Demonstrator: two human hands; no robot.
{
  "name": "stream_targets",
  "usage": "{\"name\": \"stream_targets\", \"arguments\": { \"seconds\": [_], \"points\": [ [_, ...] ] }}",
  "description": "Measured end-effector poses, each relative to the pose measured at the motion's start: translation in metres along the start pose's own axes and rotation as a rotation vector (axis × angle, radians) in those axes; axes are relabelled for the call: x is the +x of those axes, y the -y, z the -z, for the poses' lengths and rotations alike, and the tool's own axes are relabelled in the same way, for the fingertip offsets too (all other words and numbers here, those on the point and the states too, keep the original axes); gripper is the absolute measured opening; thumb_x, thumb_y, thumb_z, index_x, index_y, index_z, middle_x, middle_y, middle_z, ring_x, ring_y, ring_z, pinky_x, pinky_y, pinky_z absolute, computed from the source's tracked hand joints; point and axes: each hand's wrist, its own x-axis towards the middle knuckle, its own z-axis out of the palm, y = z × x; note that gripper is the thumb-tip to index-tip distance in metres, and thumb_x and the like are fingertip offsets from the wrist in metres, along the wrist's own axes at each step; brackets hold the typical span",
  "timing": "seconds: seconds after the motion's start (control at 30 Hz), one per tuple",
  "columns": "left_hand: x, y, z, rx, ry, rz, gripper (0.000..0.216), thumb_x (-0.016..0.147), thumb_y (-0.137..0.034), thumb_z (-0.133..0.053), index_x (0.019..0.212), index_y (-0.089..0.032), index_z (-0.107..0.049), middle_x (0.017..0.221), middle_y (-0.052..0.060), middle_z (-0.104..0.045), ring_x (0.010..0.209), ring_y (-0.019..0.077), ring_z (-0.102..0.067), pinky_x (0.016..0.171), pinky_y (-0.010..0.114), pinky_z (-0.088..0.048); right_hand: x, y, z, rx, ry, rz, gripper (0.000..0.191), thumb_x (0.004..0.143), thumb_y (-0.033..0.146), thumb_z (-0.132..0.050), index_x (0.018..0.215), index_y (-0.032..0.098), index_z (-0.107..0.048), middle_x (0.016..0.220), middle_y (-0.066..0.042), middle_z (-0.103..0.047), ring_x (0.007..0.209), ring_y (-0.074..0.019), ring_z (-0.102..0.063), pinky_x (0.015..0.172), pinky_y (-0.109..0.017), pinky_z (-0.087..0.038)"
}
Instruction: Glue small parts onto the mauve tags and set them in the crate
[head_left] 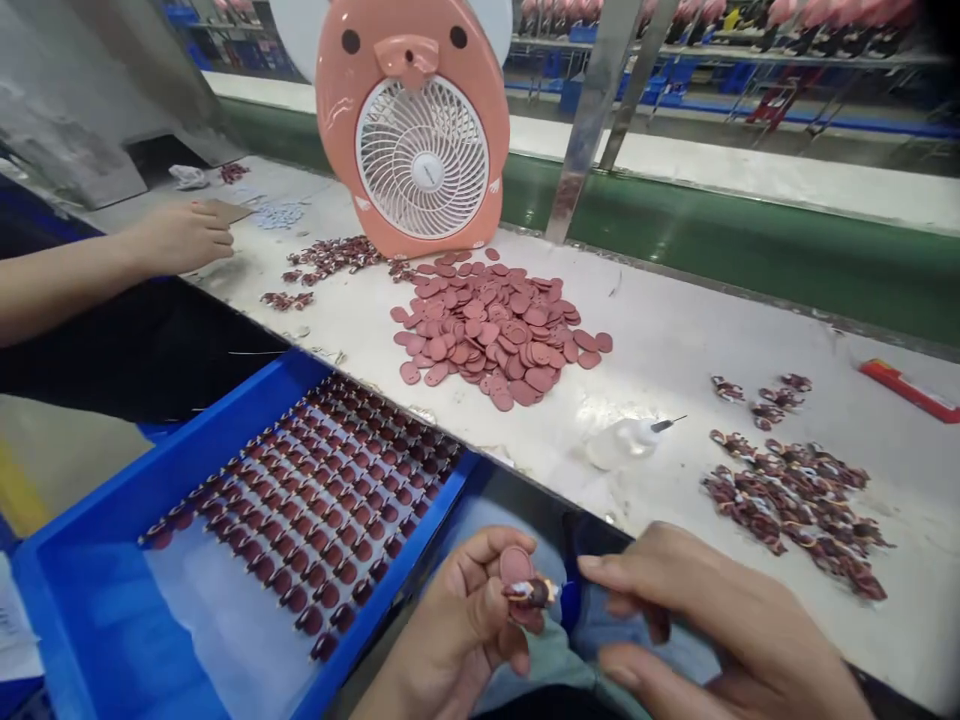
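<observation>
My left hand (pixel 469 625) pinches a small painted figurine (pixel 532 592) in dark red, white and yellow, with a flat reddish-pink oval disc (pixel 516 565) against it. Just to its right hovers my right hand (pixel 712 620), fingers apart and nothing seen in them. Beyond the hands, a translucent squeeze bottle (pixel 622 442) with a thin needle tip lies on the worktable (pixel 675 350). A heap of similar oval discs (pixel 495 330) spreads behind it. Several more small painted pieces (pixel 795 490) are piled at the right.
A blue crate (pixel 97 530) at the lower left holds rows of figurines with discs on white sheeting. A pink animal-faced fan (pixel 420 130) stands behind the heap. A red-handled tool (pixel 907 390) lies far right. Another person's arm (pixel 97 270) reaches in from the left.
</observation>
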Motion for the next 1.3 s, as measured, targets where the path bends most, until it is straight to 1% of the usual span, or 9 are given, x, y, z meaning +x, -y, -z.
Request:
{"name": "stream_targets", "arguments": {
  "seconds": [0.1,0.43,0.53,0.67,0.77,0.9,1.03,1.17,1.3],
  "points": [
    [-0.007,0.004,0.009,0.029,0.024,-0.039,0.037,0.063,-0.042,-0.087,0.092,-0.023,-0.075,0.067,-0.003,-0.065,0.051,0.0049,-0.054,0.048,0.013,-0.047,0.010,0.011,-0.023,0.134,0.052,-0.037,0.023,0.088,0.025,-0.068,0.111,0.021,-0.068,0.070,-0.002,-0.068,0.059,-0.0134,-0.065,0.051,-0.019,-0.053],
    [-0.015,0.006,0.020,0.082,0.002,-0.062,0.050,0.065,-0.052,-0.082,0.103,-0.021,-0.073,0.076,0.003,-0.067,0.067,0.0132,-0.064,0.048,0.016,-0.049,0.009,0.006,-0.045,0.117,0.105,0.029,0.020,0.087,0.012,-0.062,0.104,0.021,-0.065,0.066,0.002,-0.064,0.053,-0.0094,-0.062,0.048,-0.016,-0.052],
    [-0.015,0.006,0.019,0.111,-0.150,-0.173,0.057,0.064,-0.056,-0.081,0.109,-0.022,-0.070,0.089,0.005,-0.067,0.073,0.0157,-0.064,0.049,0.018,-0.050,0.007,0.006,-0.057,-0.015,-0.007,0.071,0.024,0.086,0.008,-0.063,0.107,0.020,-0.064,0.069,0.000,-0.066,0.056,-0.0112,-0.062,0.052,-0.020,-0.054],
    [-0.015,0.006,0.014,0.173,-0.389,-0.442,0.037,0.058,-0.042,-0.089,0.082,-0.021,-0.071,0.072,-0.001,-0.060,0.060,0.0098,-0.050,0.047,0.017,-0.045,0.007,0.004,-0.077,-0.221,-0.189,0.207,0.031,0.084,0.002,-0.066,0.113,0.014,-0.064,0.071,-0.003,-0.066,0.057,-0.0124,-0.058,0.053,-0.024,-0.051],
    [-0.016,0.003,0.013,0.214,-0.413,-0.513,0.032,0.056,-0.039,-0.091,0.075,-0.021,-0.072,0.066,-0.002,-0.059,0.056,0.0080,-0.046,0.048,0.017,-0.043,0.012,0.002,-0.091,-0.224,-0.169,0.305,0.029,0.084,0.001,-0.065,0.112,0.010,-0.064,0.073,-0.006,-0.069,0.058,-0.0138,-0.058,0.052,-0.026,-0.049],
    [-0.019,-0.002,0.019,0.239,-0.537,-0.520,0.026,0.061,-0.038,-0.088,0.074,-0.020,-0.074,0.069,-0.001,-0.061,0.053,0.0081,-0.047,0.045,0.019,-0.043,0.020,0.000,-0.105,-0.178,-0.146,0.310,0.021,0.085,0.002,-0.063,0.104,0.011,-0.067,0.073,-0.006,-0.069,0.059,-0.0143,-0.059,0.054,-0.027,-0.050],
    [-0.019,-0.004,0.027,0.259,-0.619,-0.527,0.030,0.064,-0.045,-0.085,0.076,-0.019,-0.074,0.072,0.002,-0.065,0.059,0.0114,-0.056,0.049,0.021,-0.048,0.025,-0.001,-0.115,-0.156,-0.124,0.296,0.015,0.088,0.019,-0.066,0.102,0.019,-0.071,0.074,-0.004,-0.070,0.061,-0.0160,-0.064,0.055,-0.027,-0.054],
    [-0.025,-0.020,0.054,0.488,-0.862,-0.546,0.041,0.072,-0.055,-0.074,0.091,-0.019,-0.073,0.083,0.006,-0.072,0.070,0.0184,-0.066,0.049,0.024,-0.051,0.021,-0.001,-0.117,-0.130,-0.094,0.258,0.024,0.087,0.042,-0.069,0.102,0.024,-0.073,0.072,-0.004,-0.069,0.064,-0.0189,-0.067,0.056,-0.028,-0.057],
    [-0.057,-0.074,0.129,0.746,-1.160,-0.605,0.048,0.078,-0.056,-0.065,0.109,-0.020,-0.067,0.102,0.008,-0.073,0.085,0.0219,-0.068,0.066,0.030,-0.056,0.004,-0.007,-0.112,-0.111,-0.071,0.204,0.031,0.084,0.049,-0.070,0.104,0.026,-0.073,0.068,-0.003,-0.069,0.064,-0.0201,-0.069,0.054,-0.027,-0.059]
  ]
}}
